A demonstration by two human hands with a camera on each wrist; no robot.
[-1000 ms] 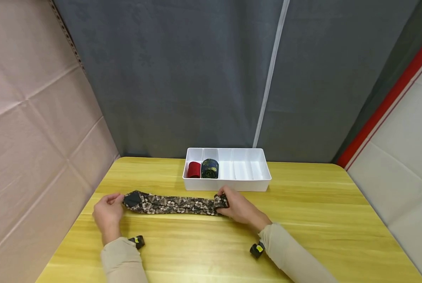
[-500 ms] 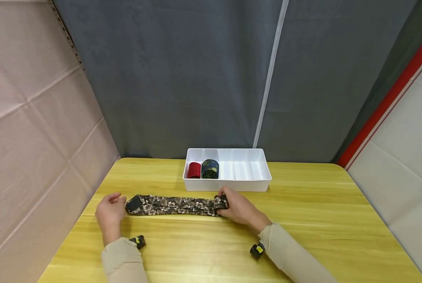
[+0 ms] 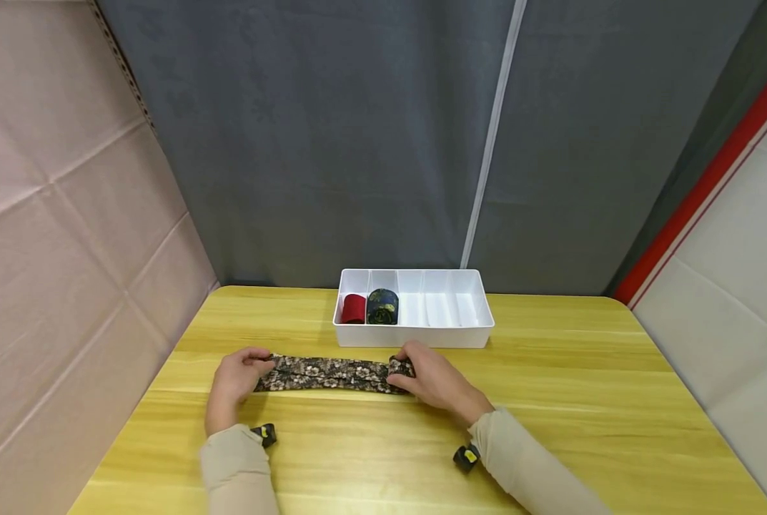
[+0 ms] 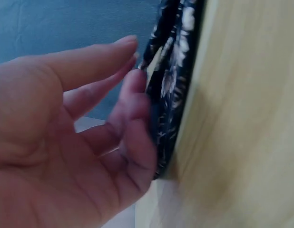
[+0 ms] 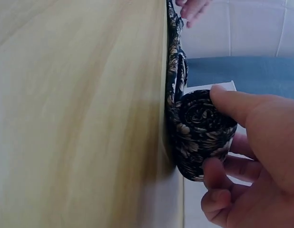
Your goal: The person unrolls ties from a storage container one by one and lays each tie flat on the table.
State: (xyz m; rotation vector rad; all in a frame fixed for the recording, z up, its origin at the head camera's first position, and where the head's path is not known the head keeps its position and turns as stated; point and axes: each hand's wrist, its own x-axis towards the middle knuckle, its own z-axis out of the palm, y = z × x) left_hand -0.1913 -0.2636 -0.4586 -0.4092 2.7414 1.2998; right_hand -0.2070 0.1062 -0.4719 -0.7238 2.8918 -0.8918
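The flowered tie (image 3: 325, 374) lies along the wooden table (image 3: 357, 447), in front of the white box (image 3: 415, 336), and its end on the right is a roll, which the right hand (image 3: 437, 379) holds between thumb and fingers. The left hand (image 3: 236, 378) is at the other end, with its fingers bent beside the cloth; whether they pinch it, I cannot tell.

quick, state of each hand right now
Left hand: at the floral necktie, can't tell if gripping.
Right hand: closed, holding the necktie's rolled end.
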